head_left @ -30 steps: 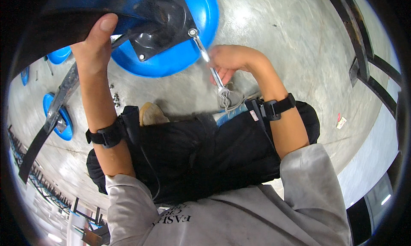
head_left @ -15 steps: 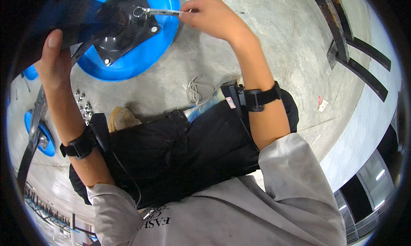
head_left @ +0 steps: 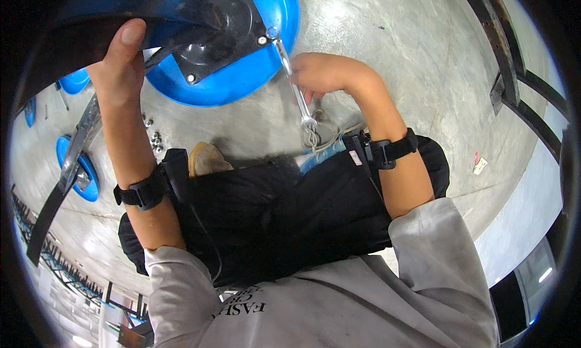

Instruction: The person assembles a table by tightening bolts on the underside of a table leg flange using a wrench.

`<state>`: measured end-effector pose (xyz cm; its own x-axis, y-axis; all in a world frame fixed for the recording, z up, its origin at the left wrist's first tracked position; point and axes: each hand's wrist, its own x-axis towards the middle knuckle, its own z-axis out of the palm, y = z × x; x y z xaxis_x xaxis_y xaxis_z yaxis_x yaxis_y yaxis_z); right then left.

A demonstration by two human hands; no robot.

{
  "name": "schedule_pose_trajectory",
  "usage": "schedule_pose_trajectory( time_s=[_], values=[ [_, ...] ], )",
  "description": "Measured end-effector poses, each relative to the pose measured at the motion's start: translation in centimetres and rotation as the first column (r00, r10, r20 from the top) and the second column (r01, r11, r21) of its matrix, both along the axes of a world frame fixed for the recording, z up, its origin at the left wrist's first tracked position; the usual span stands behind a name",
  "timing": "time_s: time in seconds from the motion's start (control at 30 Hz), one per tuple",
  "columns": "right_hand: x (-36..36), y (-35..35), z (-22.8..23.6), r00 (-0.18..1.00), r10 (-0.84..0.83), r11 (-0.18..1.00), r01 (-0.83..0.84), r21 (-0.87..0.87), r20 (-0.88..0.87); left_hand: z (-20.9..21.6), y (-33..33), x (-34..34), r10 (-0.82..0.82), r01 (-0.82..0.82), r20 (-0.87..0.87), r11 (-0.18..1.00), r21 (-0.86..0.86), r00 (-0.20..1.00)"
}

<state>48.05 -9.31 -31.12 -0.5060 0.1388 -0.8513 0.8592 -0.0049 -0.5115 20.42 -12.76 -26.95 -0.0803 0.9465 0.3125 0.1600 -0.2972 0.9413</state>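
Observation:
My right hand (head_left: 324,74) is closed around a silver combination wrench (head_left: 285,59). Its ring end lies near the plate's right corner, beside a bolt head (head_left: 262,40); whether it touches the bolt I cannot tell. The open-jaw end points down toward my shoe. A black square plate (head_left: 233,54) sits on a round blue disc (head_left: 227,94), and a second bolt head (head_left: 191,78) shows at its lower corner. My left hand (head_left: 121,63) grips a broad black metal piece (head_left: 78,42) rising from the plate, thumb on top, other fingers hidden behind it.
Loose silver nuts (head_left: 157,143) lie on the concrete floor left of my shoe (head_left: 207,160). Further left are another blue disc (head_left: 89,181) and a long dark metal bar (head_left: 69,160). Black curved metal frames (head_left: 502,51) stand at the right. A small tag (head_left: 480,165) lies on the floor.
The wrench has swung from lying sideways over the plate to pointing down, its ring end now by the right corner bolt. My right hand came lower. The whole view has shifted.

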Motion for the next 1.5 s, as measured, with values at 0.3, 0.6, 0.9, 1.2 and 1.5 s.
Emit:
schedule_pose_trajectory(
  time_s=[0.3, 0.6, 0.9, 1.2, 1.5],
  values=[
    [-1.0, -0.7, 0.0, 0.998, -0.048, 0.981, 0.053, -0.187, 0.030, 0.1, -0.1, -0.1, 0.021, -0.021, 0.027, 1.000, -0.002, 0.999],
    [-0.9, -0.3, -0.1, 0.989, -0.140, 0.959, 0.146, -0.242, 0.041, 0.1, -0.2, -0.2, 0.000, 0.000, 0.004, 0.999, -0.040, 1.000],
    [1.3, 1.0, 1.2, 0.969, -0.175, 0.757, 0.018, 0.654, 0.176, 0.1, -0.4, -0.3, 0.007, -0.005, 0.032, 0.999, -0.045, 0.999],
    [1.6, 1.3, 2.4, 0.984, -0.066, 0.792, 0.152, 0.592, -0.165, 0.3, -0.4, -0.1, -0.011, 0.011, 0.011, 0.999, -0.043, 1.000],
    [0.2, 0.2, 1.9, 0.985, -0.047, 0.988, 0.070, 0.137, -0.165, 0.0, -0.4, 0.2, 0.021, -0.021, 0.025, 1.000, 0.004, 0.999]
  ],
)
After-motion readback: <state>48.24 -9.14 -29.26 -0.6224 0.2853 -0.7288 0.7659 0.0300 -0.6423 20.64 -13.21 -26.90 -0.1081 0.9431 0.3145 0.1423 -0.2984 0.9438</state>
